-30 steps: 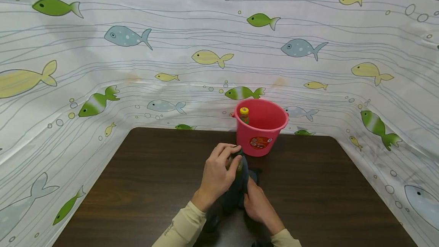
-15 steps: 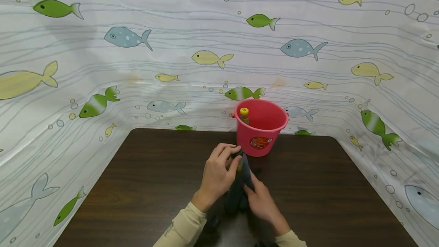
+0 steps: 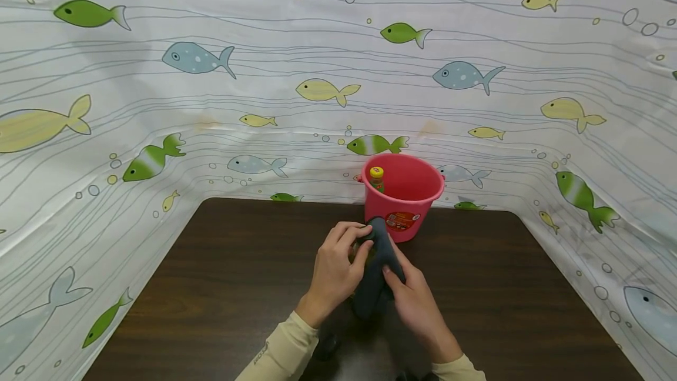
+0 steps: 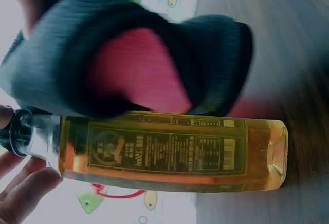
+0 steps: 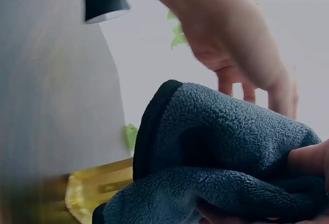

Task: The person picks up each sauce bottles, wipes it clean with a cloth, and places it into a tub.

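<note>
My left hand [image 3: 334, 263] holds a clear bottle of yellow liquid [image 4: 164, 152] by its neck, just below the dark cap [image 4: 19, 131]. The bottle's printed label faces the left wrist camera. In my right hand [image 3: 420, 298] is a dark blue-grey fleecy cloth [image 3: 372, 281], gripped between thumb and fingers. Folded over, the cloth lies along the bottle's side and hides most of it in the head view. In the right wrist view, only the base end of the bottle [image 5: 97, 185] shows past the cloth's black edge.
A pink bucket [image 3: 374, 210] stands just beyond my hands on the dark wooden table [image 3: 238, 275]. Inside it is a small yellow-capped bottle [image 3: 376, 178]. A dark object [image 3: 326, 346] lies by my left sleeve. Fish-patterned sheeting [image 3: 317, 34] surrounds the table.
My right hand has shifted up and to the right, carrying the cloth along the bottle towards its neck. The left hand keeps its place on the bottle.
</note>
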The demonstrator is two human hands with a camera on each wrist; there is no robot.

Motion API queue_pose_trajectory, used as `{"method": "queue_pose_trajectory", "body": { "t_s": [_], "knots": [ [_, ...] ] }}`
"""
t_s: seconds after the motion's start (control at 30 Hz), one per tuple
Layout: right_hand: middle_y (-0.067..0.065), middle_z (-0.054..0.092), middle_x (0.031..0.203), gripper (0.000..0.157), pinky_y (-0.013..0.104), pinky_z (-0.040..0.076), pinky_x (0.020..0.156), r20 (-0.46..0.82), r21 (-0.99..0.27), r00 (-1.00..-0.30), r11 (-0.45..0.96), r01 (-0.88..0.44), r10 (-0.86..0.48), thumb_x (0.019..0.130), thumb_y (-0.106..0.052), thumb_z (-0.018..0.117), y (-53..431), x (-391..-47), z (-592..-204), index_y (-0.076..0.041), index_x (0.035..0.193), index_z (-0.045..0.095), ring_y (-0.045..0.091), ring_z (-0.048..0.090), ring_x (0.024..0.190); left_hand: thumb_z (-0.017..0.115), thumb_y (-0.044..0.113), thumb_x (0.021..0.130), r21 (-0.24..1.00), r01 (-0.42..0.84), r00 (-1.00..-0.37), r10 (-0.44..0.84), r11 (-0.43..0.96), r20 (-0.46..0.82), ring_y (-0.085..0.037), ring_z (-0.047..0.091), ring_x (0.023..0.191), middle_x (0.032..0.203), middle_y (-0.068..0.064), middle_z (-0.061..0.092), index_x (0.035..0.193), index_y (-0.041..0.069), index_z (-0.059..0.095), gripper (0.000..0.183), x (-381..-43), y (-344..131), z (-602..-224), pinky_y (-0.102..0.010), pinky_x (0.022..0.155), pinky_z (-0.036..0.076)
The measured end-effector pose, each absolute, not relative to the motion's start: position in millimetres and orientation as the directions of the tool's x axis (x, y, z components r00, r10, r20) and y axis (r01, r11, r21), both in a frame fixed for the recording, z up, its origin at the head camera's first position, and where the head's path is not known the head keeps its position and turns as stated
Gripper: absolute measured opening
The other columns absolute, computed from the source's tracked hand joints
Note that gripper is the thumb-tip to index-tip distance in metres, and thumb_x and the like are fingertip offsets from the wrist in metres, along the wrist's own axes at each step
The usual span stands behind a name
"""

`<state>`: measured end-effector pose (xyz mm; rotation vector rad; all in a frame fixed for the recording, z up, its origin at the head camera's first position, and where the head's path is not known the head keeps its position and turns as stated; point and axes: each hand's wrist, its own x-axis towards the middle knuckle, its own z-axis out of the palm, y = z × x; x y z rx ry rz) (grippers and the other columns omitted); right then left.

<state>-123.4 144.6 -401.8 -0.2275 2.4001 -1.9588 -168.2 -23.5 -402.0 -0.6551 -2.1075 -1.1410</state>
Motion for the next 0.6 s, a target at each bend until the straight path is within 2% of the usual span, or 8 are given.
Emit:
{"method": "queue_pose_trajectory", "body": {
  "t_s": [0.1, 0.27, 0.6],
  "knots": [
    [0.002, 0.032, 0.174, 0.060, 0.061, 0.040, 0.122, 0.068, -0.979, -0.990, 0.184, -0.091, -0.125, 0.113, -0.016, 0.047, 147.7, -120.0, -392.0, -0.033, 0.168, 0.029, 0.032, 0.034, 0.159, 0.078, 0.012, 0.096, 0.532, 0.684, -0.661, 0.117, 0.500, 0.741, -0.019, 0.065, 0.093, 0.119, -0.007, 0.072, 0.120, 0.008, 0.078, 0.024, -168.6, -23.8, -401.8, -0.026, 0.070, 0.060],
    [0.007, 0.037, 0.172, 0.059, 0.062, 0.043, 0.120, 0.077, -0.979, -0.990, 0.179, -0.097, -0.116, 0.113, -0.018, 0.049, 151.6, -116.1, -383.6, -0.028, 0.168, 0.031, 0.035, 0.037, 0.158, 0.078, 0.012, 0.096, 0.530, 0.685, -0.660, 0.116, 0.500, 0.742, -0.022, 0.066, 0.091, 0.118, -0.007, 0.072, 0.119, 0.008, 0.078, 0.023, -169.0, -25.0, -401.7, -0.025, 0.069, 0.059],
    [0.014, 0.044, 0.167, 0.056, 0.057, 0.051, 0.114, 0.047, -0.985, -0.994, 0.163, -0.063, -0.097, 0.112, -0.016, 0.050, 155.9, -114.3, -394.0, -0.023, 0.166, 0.036, 0.038, 0.047, 0.150, 0.077, 0.014, 0.097, 0.534, 0.680, -0.664, 0.114, 0.503, 0.739, -0.021, 0.065, 0.089, 0.119, -0.007, 0.072, 0.121, 0.009, 0.078, 0.025, -168.5, -24.1, -403.2, -0.025, 0.069, 0.059]
  ]
}}
